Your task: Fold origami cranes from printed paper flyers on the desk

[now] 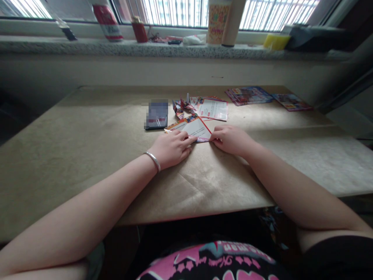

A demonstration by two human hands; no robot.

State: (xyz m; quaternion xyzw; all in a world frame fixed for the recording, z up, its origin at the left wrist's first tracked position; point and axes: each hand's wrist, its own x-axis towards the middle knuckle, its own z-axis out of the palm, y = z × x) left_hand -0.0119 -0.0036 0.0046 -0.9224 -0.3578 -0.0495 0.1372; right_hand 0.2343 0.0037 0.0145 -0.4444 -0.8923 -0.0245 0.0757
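Observation:
A folded sheet of printed paper (196, 128), white with red and orange edges, lies on the table in front of me. My left hand (171, 148), with a silver bangle at the wrist, rests on its near left part. The fingers there are stretched out and press the paper down. At the near right corner my right hand (231, 139) pinches the sheet between thumb and fingertips. Just behind sit crumpled or folded colourful paper pieces (183, 107) and another printed sheet (214, 109).
A phone (157, 114) lies left of the papers. Colourful booklets (249, 95) are stacked at the back right, with another booklet (292, 102) beside them. On the windowsill (163, 50) stand a red can (107, 21), a patterned cup (218, 23) and a yellow object (276, 41).

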